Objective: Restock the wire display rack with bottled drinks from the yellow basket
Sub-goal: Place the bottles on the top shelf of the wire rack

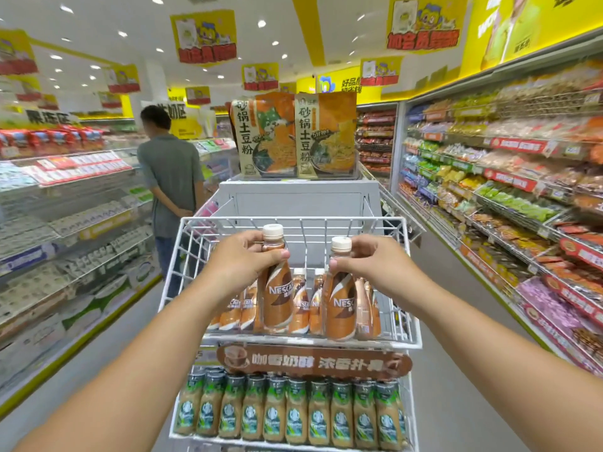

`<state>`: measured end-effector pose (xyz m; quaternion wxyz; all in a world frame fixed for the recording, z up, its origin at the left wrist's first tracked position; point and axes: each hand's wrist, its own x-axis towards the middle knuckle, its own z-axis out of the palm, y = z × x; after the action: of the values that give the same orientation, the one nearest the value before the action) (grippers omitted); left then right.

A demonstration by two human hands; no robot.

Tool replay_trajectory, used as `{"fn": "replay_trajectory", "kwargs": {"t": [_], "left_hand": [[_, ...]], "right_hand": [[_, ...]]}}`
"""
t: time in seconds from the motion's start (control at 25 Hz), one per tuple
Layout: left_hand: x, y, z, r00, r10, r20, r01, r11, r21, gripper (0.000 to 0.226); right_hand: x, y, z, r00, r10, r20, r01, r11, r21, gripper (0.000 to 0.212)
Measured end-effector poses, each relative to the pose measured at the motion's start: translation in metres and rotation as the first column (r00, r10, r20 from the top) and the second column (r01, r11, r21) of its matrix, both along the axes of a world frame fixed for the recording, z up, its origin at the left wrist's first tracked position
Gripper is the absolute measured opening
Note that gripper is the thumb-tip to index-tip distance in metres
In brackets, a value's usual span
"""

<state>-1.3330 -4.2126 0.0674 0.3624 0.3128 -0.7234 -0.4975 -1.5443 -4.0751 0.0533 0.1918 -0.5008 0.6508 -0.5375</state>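
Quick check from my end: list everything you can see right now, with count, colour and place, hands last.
Wire rack: one, white, centre aisle.
Nescafe bottles: several, brown, upper tier; count unclear.
Green-label bottles: about ten showing, lower tier.
Brown sign: one, between the tiers.
Noodle packs: two, orange, atop the stand behind.
Snack shelves: both sides.
Person: one, grey shirt, left, back turned.
Left hand: grips one brown bottle.
Right hand: grips another bottle.

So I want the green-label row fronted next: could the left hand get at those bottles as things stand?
Probably not yet: the left hand grips a Nescafé bottle over the upper basket; the green-label bottles stand unobstructed below.
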Motion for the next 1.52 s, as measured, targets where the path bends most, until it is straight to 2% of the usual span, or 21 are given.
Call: {"fn": "replay_trajectory", "kwargs": {"t": [0.28, 0.36, 0.68, 0.76, 0.88, 0.92, 1.0, 1.08, 1.2, 1.24, 1.36, 1.52], "left_hand": [[-0.022, -0.093, -0.023, 0.992, -0.11, 0.065, 0.107, 0.993, 0.051, 0.019], [-0.031, -0.11, -0.036, 0.987, -0.14, 0.079, 0.133, 0.986, 0.097, 0.024], [-0.06, -0.143, -0.087, 0.967, -0.167, 0.191, 0.138, 0.978, 0.158, 0.021], [-0.064, -0.148, -0.095, 0.959, -0.156, 0.238, 0.12, 0.98, 0.157, 0.021], [-0.068, -0.153, -0.104, 0.941, -0.135, 0.31, 0.107, 0.989, 0.106, 0.03], [-0.069, -0.154, -0.105, 0.937, -0.126, 0.325, 0.099, 0.99, 0.099, 0.04], [-0.073, -0.16, -0.114, 0.926, -0.121, 0.357, 0.082, 0.989, 0.123, 0.075], [-0.077, -0.165, -0.122, 0.921, -0.129, 0.368, 0.083, 0.987, 0.138, 0.089], [-0.083, -0.166, -0.131, 0.926, -0.115, 0.361, 0.057, 0.984, 0.166, 0.087], [-0.084, -0.164, -0.132, 0.928, -0.113, 0.355, 0.054, 0.984, 0.172, 0.087], [-0.088, -0.159, -0.136, 0.951, -0.089, 0.295, 0.03, 0.98, 0.198, 0.086], [-0.09, -0.156, -0.136, 0.958, -0.037, 0.283, 0.007, 0.994, 0.107, 0.082]], "right_hand": [[0.002, -0.087, -0.02, 0.994, -0.104, 0.042, 0.1, 0.991, 0.087, 0.035], [-0.002, -0.105, -0.032, 0.989, -0.141, 0.048, 0.134, 0.982, 0.132, 0.038], [-0.011, -0.145, -0.068, 0.981, -0.191, 0.029, 0.175, 0.94, 0.292, 0.018], [-0.01, -0.153, -0.075, 0.977, -0.214, -0.013, 0.206, 0.921, 0.33, 0.027], [-0.011, -0.165, -0.088, 0.954, -0.281, -0.102, 0.299, 0.877, 0.376, 0.067], [-0.013, -0.168, -0.091, 0.948, -0.295, -0.116, 0.317, 0.866, 0.386, 0.073], [-0.016, -0.171, -0.091, 0.944, -0.302, -0.136, 0.331, 0.848, 0.414, 0.077], [-0.014, -0.175, -0.088, 0.927, -0.303, -0.22, 0.373, 0.799, 0.472, 0.072], [-0.006, -0.18, -0.085, 0.897, -0.274, -0.346, 0.427, 0.738, 0.523, 0.037], [-0.003, -0.182, -0.086, 0.889, -0.27, -0.369, 0.44, 0.725, 0.53, 0.034], [0.004, -0.183, -0.084, 0.872, -0.25, -0.421, 0.464, 0.697, 0.546, 0.041], [0.011, -0.18, -0.081, 0.854, -0.252, -0.456, 0.488, 0.692, 0.533, 0.047]]}}
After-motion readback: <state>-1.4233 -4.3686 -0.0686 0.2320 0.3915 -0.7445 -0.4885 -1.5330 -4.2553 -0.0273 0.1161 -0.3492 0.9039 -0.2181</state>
